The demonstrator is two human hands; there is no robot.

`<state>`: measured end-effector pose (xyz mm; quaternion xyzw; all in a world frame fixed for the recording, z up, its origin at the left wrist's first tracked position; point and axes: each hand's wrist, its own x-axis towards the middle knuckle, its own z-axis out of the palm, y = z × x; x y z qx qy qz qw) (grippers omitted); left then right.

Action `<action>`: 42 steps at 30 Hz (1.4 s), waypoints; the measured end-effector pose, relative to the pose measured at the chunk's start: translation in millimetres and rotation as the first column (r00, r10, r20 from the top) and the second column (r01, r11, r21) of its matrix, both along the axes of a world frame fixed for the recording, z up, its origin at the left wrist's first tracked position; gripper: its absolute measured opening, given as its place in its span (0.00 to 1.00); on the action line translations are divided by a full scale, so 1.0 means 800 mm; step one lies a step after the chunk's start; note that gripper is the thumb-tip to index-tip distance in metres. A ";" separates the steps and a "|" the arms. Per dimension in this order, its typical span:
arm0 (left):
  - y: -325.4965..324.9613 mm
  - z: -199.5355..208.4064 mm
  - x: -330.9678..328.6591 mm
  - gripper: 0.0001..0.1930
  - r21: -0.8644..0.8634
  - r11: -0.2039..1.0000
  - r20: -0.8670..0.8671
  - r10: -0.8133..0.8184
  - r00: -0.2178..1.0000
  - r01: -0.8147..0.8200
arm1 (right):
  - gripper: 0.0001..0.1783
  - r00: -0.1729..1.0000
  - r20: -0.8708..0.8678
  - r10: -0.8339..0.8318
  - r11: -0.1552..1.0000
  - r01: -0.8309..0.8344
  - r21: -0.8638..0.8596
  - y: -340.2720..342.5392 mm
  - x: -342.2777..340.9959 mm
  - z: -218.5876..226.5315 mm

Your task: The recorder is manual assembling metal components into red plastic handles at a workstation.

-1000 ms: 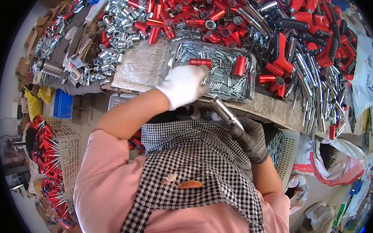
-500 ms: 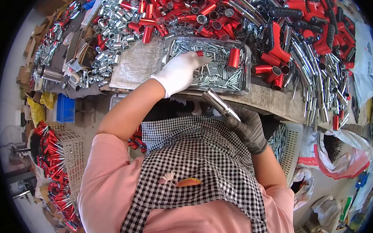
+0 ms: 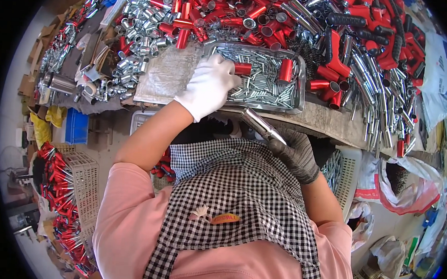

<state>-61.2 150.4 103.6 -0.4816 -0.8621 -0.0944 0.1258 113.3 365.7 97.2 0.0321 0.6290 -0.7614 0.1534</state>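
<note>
My left hand, in a white glove, is over the left side of a clear plastic tray of small silver pins. Its fingers are curled, and whatever they may hold is hidden. A short red sleeve lies on the pins beside those fingers; another red sleeve stands towards the tray's right side. Below the table's front edge, my right hand, in a dark grey glove, grips a shiny metal tube that tilts up to the left, its open end facing the tray.
Silver collars heap up left of the tray, red sleeves behind it. To the right lie red-and-black handles and long chrome tubes. A crate of red tools stands on the floor at left, a white basket at right.
My left hand has drawn back leftward from the middle of the pins, uncovering more of the red sleeve. My right hand and the metal tube stay nearly still.
</note>
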 end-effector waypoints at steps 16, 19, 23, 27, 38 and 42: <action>-0.020 0.046 0.031 0.05 0.513 0.840 0.455 -0.093 0.886 -0.175 | 0.32 0.999 -0.045 0.004 1.000 -0.005 -0.007 -0.009 -0.008 -0.002; -0.008 0.039 0.048 0.06 0.629 0.776 0.440 -0.309 0.843 -0.044 | 0.35 0.999 -0.040 -0.001 1.000 0.002 0.020 -0.015 -0.010 -0.004; 0.007 0.003 0.074 0.12 0.638 0.768 0.553 -0.502 0.665 0.048 | 0.26 0.999 -0.011 0.037 0.998 -0.036 0.055 -0.020 -0.012 -0.014; 0.008 0.010 0.097 0.08 0.454 0.814 0.768 -0.152 0.622 -0.361 | 0.25 0.947 -0.316 0.053 0.851 0.123 0.511 -0.032 -0.009 -0.022; 0.002 0.015 0.106 0.07 0.604 0.737 0.707 -0.320 0.631 -0.304 | 0.24 0.834 -0.520 0.184 0.627 0.308 0.716 -0.040 -0.008 -0.001; 0.006 0.007 0.110 0.06 0.544 0.763 0.718 -0.207 0.664 -0.350 | 0.23 0.859 -0.493 0.141 0.659 0.290 0.694 -0.042 -0.010 0.001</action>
